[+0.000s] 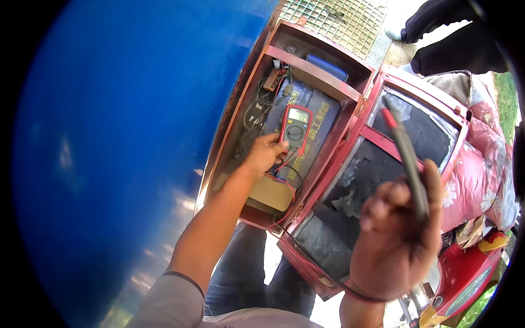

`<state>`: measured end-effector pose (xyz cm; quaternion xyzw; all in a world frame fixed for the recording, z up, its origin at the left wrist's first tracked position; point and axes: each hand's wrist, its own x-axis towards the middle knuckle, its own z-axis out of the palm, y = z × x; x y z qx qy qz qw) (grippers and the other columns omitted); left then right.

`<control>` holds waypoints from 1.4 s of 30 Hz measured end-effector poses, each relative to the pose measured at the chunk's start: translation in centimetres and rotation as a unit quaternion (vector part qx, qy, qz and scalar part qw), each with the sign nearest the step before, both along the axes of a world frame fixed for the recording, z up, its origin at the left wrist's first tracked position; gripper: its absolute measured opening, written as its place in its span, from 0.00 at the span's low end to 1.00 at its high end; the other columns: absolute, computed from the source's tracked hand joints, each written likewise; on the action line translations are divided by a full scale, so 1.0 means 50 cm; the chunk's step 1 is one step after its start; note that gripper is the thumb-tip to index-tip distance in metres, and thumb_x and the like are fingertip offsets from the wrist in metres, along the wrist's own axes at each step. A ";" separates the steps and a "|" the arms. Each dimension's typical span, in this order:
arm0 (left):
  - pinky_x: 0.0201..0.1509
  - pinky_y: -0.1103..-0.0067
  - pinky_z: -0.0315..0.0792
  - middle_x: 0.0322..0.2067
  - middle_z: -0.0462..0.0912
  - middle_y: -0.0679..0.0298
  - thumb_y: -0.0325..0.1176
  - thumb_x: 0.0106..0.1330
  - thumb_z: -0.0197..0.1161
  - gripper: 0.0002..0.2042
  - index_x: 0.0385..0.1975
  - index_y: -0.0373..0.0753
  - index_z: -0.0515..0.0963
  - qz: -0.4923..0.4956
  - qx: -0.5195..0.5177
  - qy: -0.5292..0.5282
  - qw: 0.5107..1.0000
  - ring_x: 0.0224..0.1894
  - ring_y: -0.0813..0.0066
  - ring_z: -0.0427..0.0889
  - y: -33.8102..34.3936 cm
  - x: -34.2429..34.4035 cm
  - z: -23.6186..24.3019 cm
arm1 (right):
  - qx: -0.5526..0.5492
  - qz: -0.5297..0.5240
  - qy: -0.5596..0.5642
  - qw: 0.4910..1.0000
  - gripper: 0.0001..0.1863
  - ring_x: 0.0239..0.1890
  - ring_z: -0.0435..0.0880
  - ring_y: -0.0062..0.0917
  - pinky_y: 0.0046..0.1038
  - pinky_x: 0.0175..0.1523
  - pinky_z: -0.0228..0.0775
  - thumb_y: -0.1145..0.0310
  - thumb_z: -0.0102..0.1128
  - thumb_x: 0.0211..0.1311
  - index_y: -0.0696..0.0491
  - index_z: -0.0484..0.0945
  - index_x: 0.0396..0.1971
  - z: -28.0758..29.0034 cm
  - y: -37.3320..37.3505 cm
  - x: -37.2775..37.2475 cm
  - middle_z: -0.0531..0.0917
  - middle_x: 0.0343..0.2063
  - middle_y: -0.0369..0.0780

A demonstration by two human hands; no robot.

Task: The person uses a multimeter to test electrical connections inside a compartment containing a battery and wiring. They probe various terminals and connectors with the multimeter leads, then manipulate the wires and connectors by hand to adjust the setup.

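Observation:
My left hand (266, 155) grips the lower end of a red-rimmed multimeter (296, 128) over blue batteries (322, 115) with yellow printing, inside a long red metal compartment (358, 82). Wires (254, 109) and a small brown part (272, 81) sit along its left side. Red and black leads hang below the meter. In my right hand (399, 229), raised near the camera, is a dark pen-like tool (409, 164) with a red section near its tip, held upward over the open lid (342, 224), which has a torn dark lining. A black lead crosses my right wrist.
A blue panel (120, 109) fills the left. A metal grating (333, 22) lies beyond the compartment. Another person's dark-trousered legs (454, 49) stand at top right. Flowered pink padding (470, 180) and red vehicle bodywork (465, 273) are on the right.

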<state>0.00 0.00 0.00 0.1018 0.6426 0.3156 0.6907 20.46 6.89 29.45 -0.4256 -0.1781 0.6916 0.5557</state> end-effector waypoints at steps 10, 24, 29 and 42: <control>0.44 0.62 0.82 0.36 0.91 0.51 0.37 0.72 0.72 0.15 0.49 0.33 0.85 -0.319 0.024 0.348 0.881 0.39 0.59 0.91 0.066 -0.016 0.038 | -0.043 0.121 -0.178 0.976 0.16 0.39 0.85 0.22 0.26 0.47 0.78 0.68 0.58 0.80 0.62 0.80 0.59 -0.222 0.049 -0.039 0.87 0.42 0.42; 0.73 0.70 0.69 0.69 0.74 0.45 0.30 0.80 0.61 0.30 0.76 0.25 0.61 0.181 0.179 0.247 0.935 0.67 0.63 0.78 0.336 -0.032 -0.097 | -0.056 0.203 -0.263 0.941 0.17 0.44 0.87 0.21 0.27 0.54 0.79 0.71 0.66 0.77 0.63 0.81 0.59 -0.276 0.057 -0.040 0.90 0.45 0.42; 0.66 0.70 0.74 0.62 0.83 0.50 0.22 0.78 0.60 0.27 0.76 0.29 0.64 0.228 0.189 0.212 0.931 0.62 0.62 0.83 0.393 -0.057 -0.157 | -0.060 0.203 -0.252 0.944 0.17 0.44 0.87 0.23 0.27 0.53 0.79 0.70 0.66 0.76 0.64 0.81 0.58 -0.276 0.046 -0.037 0.90 0.45 0.44; 0.51 0.77 0.78 0.43 0.87 0.60 0.18 0.72 0.68 0.13 0.55 0.31 0.83 0.281 0.152 0.164 0.933 0.45 0.74 0.85 0.367 -0.065 -0.184 | -0.061 0.204 -0.238 0.948 0.17 0.45 0.87 0.22 0.26 0.54 0.80 0.72 0.68 0.76 0.65 0.81 0.58 -0.304 0.051 -0.030 0.90 0.47 0.45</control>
